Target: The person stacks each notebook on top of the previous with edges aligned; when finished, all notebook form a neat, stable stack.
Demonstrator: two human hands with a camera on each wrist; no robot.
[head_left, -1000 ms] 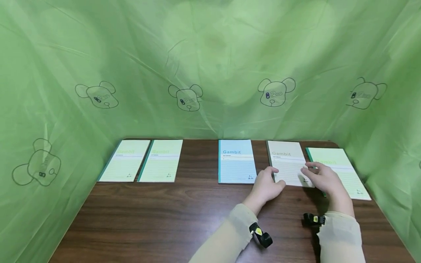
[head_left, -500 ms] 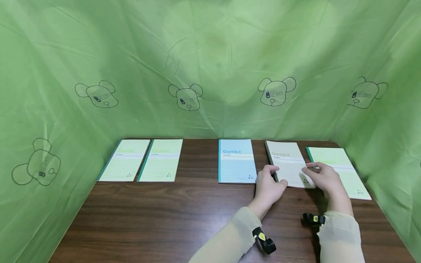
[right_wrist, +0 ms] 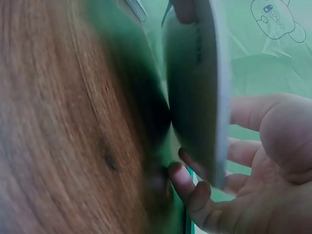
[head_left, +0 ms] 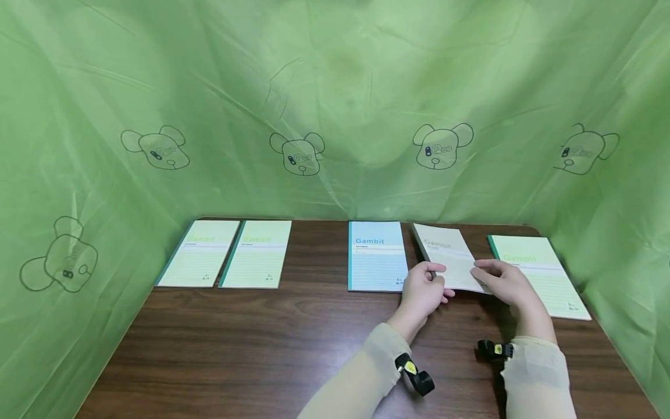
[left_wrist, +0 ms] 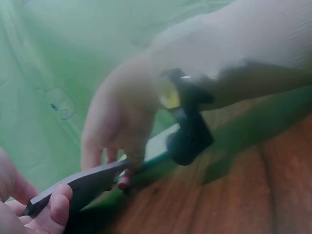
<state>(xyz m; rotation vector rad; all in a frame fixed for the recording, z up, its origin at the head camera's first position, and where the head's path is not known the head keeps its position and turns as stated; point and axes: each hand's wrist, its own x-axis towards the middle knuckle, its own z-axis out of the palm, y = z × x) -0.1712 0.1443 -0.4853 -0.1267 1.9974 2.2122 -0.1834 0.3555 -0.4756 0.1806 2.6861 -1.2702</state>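
Observation:
Both hands hold a grey-covered "Gambit" notebook [head_left: 450,253] with a dark spine, by its near part. My left hand [head_left: 423,295] pinches the near left corner, thumb on top and fingertips showing below. With my right hand [head_left: 512,286] I grip the right edge; in the right wrist view some of its fingers [right_wrist: 181,183] reach under the cover. The near edge of the notebook is raised and slightly bent, with dark shadow beneath it in the left wrist view. A blue notebook [head_left: 377,256] lies just left, and a pale green notebook [head_left: 549,273] lies right, partly behind my right hand.
Two more pale green notebooks [head_left: 199,253] lie side by side at the far left of the brown wooden table [head_left: 235,349]. A green curtain [head_left: 335,87] with bear-head outlines hangs around the table's back and sides. Black bands [head_left: 413,375] sit on both wrists.
The grey notebook has come up off the table at its near edge and shifted left toward the blue one. My right hand has moved slightly left with it; the left thumb has closed on the corner.

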